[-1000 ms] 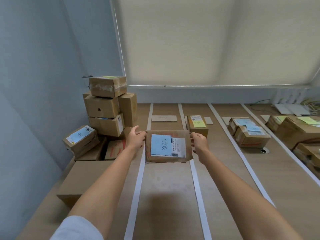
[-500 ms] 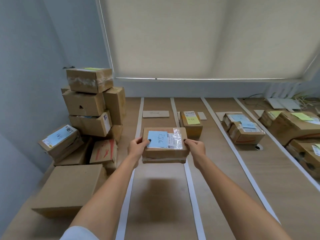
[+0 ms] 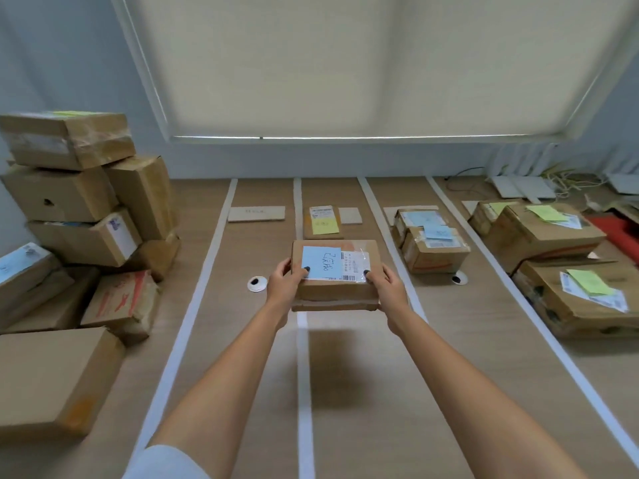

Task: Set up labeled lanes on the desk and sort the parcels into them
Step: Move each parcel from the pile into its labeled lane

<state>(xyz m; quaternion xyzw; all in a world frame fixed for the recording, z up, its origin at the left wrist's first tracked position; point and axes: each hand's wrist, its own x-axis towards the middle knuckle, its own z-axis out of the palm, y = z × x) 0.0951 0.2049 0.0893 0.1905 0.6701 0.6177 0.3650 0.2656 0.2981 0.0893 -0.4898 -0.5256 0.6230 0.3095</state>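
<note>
Both hands – left hand (image 3: pixel 284 283), right hand (image 3: pixel 387 285) – fingers clamped on parcel (image 3: pixel 332 292) above the desk (image 3: pixel 380 392)

Lane card (image 3: pixel 256 214) writing too faint to read; red item (image 3: pixel 619 233) cut by right edge.

Pale blue-grey walls (image 3: pixel 62 63), and a big cream roller blind (image 3: pixel 363 63) pulled down over the window with a thin strip of daylight at the bottom. Light wood tabletop (image 3: pixel 397 392), plus white cables (image 3: pixel 567 174) in the far right corner.
</note>
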